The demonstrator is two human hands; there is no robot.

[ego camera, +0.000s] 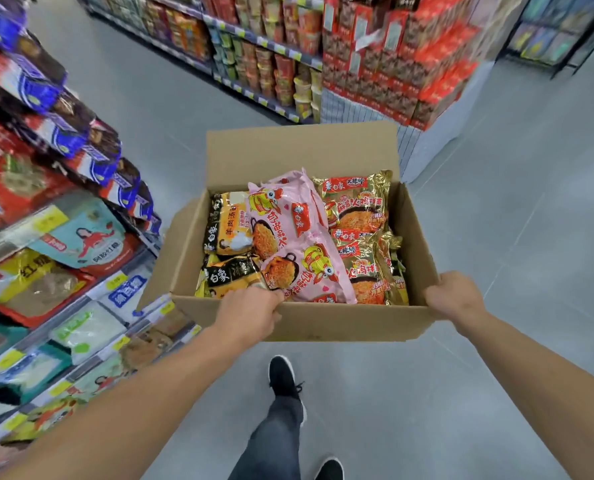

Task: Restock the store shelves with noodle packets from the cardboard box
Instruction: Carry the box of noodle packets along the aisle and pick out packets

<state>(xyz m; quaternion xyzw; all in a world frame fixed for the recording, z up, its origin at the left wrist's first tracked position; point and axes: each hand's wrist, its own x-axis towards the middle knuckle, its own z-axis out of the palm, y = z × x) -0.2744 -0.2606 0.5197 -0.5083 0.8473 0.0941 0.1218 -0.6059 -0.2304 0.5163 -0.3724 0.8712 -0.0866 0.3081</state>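
I carry the box (302, 322) in the aisle off the floor, my left hand (250, 315) curled over its near rim, my right hand (453, 297) clamped on the near right corner. Both grips sit near, so the far end could dip. The packets (288, 237), heaped loosely, could slide; the left flap could snag the left shelves (63, 306).

box: open cardboard box (340, 323) of noodle packets (299, 237), held above the floor (496, 375)
left hand (250, 315): grips near rim
right hand (453, 296): grips right corner
shelves (46, 237): left, stocked
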